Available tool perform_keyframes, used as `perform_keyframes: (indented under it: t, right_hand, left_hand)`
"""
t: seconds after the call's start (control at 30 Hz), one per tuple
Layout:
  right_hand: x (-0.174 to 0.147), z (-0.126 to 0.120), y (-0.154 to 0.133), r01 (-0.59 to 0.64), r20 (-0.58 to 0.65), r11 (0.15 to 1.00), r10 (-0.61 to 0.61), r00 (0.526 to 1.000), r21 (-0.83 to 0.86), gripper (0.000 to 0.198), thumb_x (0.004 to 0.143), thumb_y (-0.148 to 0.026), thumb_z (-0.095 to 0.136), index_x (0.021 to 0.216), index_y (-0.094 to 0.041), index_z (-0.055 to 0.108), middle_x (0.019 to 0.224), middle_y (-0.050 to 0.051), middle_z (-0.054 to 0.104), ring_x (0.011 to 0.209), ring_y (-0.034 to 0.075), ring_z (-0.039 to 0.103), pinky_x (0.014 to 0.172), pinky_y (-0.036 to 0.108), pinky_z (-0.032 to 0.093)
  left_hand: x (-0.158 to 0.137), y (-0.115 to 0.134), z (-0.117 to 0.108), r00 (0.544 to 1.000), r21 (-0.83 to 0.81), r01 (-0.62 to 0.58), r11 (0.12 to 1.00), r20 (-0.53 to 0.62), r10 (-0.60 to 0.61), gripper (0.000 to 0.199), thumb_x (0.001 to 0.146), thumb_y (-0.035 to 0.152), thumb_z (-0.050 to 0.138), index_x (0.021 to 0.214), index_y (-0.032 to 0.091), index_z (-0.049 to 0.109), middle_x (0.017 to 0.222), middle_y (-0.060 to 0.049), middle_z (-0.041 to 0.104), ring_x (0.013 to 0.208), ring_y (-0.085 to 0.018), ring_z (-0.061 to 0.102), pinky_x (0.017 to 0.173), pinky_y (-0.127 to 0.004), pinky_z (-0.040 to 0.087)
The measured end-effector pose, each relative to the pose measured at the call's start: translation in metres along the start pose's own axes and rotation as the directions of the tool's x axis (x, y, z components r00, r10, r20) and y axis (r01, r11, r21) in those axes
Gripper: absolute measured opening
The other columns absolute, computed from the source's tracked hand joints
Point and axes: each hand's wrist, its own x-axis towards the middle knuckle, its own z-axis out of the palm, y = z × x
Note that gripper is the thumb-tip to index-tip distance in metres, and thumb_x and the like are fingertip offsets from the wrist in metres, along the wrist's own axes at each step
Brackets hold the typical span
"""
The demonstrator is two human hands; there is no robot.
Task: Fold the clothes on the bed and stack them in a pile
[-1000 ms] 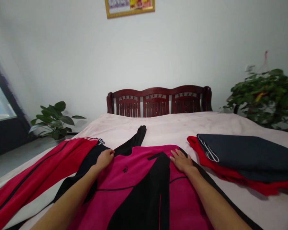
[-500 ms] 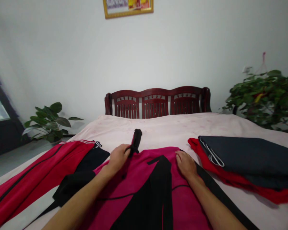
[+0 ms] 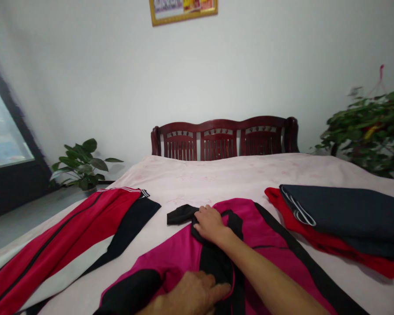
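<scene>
Lying across the lower centre of the frame, the pink-and-black top (image 3: 264,227) is looking light, soft and floppy, probably offering its best hold at the shoulder and sleeve edges. The right hand (image 3: 210,224) is bending its fingers over black cloth; the left hand (image 3: 197,292) is resting half-curled below, forefinger extended. Whether either is gripping, I cannot tell. Red clothing (image 3: 82,232) is lying lower left, a folded stack (image 3: 344,214) right.

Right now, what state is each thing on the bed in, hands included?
Pink top: partly folded
Long red garment: laid out flat
Dark garment: folded, atop red cloth
Red cloth: underneath, folding unclear
Left hand: on pink top
Right hand: on pink top, grip unclear
</scene>
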Motion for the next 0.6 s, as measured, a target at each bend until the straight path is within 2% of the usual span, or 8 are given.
perform_keyframes:
  t: [0.07, 0.17, 0.23, 0.33, 0.4, 0.47, 0.6]
  right_hand:
    - [0.009, 0.005, -0.004, -0.077, -0.009, 0.997, 0.077, 0.997, -0.009, 0.038, 0.079, -0.027, 0.069, 0.115, -0.017, 0.067, 0.127, 0.017, 0.061, 0.126, 0.033, 0.051, 0.101, 0.047, 0.042]
    - [0.022, 0.008, 0.009, -0.249, -0.022, 0.968, 0.250, 0.968, 0.031, 0.045, 0.078, -0.016, 0.066, 0.123, -0.013, 0.063, 0.130, 0.024, 0.057, 0.119, 0.035, 0.058, 0.092, 0.047, 0.048]
    - [0.024, 0.008, 0.028, -0.352, -0.015, 0.931, 0.355, 0.935, 0.095, 0.033, 0.078, -0.010, 0.061, 0.110, -0.010, 0.068, 0.120, 0.025, 0.063, 0.109, 0.033, 0.064, 0.088, 0.045, 0.050]
    - [0.014, 0.007, 0.059, -0.436, -0.023, 0.866, 0.454, 0.890, 0.246, 0.015, 0.075, -0.009, 0.059, 0.085, -0.011, 0.071, 0.095, 0.021, 0.071, 0.099, 0.032, 0.068, 0.086, 0.042, 0.051]
    - [0.000, 0.005, 0.078, -0.440, -0.056, 0.813, 0.496, 0.867, 0.381, 0.013, 0.078, -0.016, 0.057, 0.078, -0.013, 0.069, 0.080, 0.016, 0.071, 0.089, 0.030, 0.070, 0.081, 0.041, 0.053]
    - [-0.019, 0.001, 0.095, -0.403, -0.107, 0.749, 0.528, 0.842, 0.526, 0.023, 0.085, -0.026, 0.048, 0.080, -0.016, 0.068, 0.073, 0.012, 0.070, 0.081, 0.028, 0.070, 0.075, 0.041, 0.056]
    - [-0.062, -0.007, 0.116, -0.244, -0.229, 0.636, 0.568, 0.791, 0.733, 0.045, 0.093, -0.037, 0.026, 0.088, -0.021, 0.068, 0.072, 0.010, 0.069, 0.083, 0.028, 0.072, 0.075, 0.047, 0.059]
  left_hand:
    - [-0.003, 0.000, 0.001, 1.000, 0.001, -0.015, 1.000, -0.015, 0.015, 0.054, 0.087, 0.023, 0.059, 0.140, 0.028, 0.046, 0.104, -0.006, 0.072, 0.087, -0.026, 0.070, 0.064, -0.032, 0.055]
    - [-0.009, -0.001, 0.004, 0.997, 0.004, -0.055, 0.998, -0.053, 0.055, 0.052, 0.087, 0.025, 0.059, 0.137, 0.029, 0.047, 0.101, -0.004, 0.071, 0.084, -0.025, 0.070, 0.063, -0.031, 0.054]
    - [-0.015, -0.003, 0.004, 0.994, 0.009, -0.086, 0.996, -0.070, 0.087, 0.048, 0.088, 0.026, 0.059, 0.135, 0.030, 0.049, 0.098, -0.003, 0.070, 0.083, -0.023, 0.069, 0.064, -0.030, 0.053]
    - [-0.028, -0.004, -0.003, 0.990, -0.002, -0.114, 0.994, -0.088, 0.113, 0.046, 0.088, 0.024, 0.059, 0.132, 0.031, 0.051, 0.097, -0.001, 0.069, 0.084, -0.020, 0.067, 0.065, -0.027, 0.050]
    - [-0.038, -0.005, -0.009, 0.988, -0.024, -0.105, 0.994, -0.112, 0.102, 0.043, 0.087, 0.021, 0.057, 0.129, 0.032, 0.053, 0.095, -0.001, 0.068, 0.084, -0.019, 0.066, 0.065, -0.026, 0.048]
    - [-0.048, -0.006, -0.014, 0.983, -0.058, -0.087, 0.995, -0.164, 0.077, 0.040, 0.088, 0.019, 0.054, 0.125, 0.032, 0.055, 0.094, -0.001, 0.067, 0.084, -0.018, 0.064, 0.066, -0.025, 0.046]
    - [-0.060, -0.011, -0.012, 0.942, -0.164, -0.033, 0.986, -0.335, -0.024, 0.039, 0.094, 0.020, 0.047, 0.130, 0.034, 0.052, 0.098, -0.001, 0.067, 0.087, -0.018, 0.062, 0.072, -0.027, 0.045]
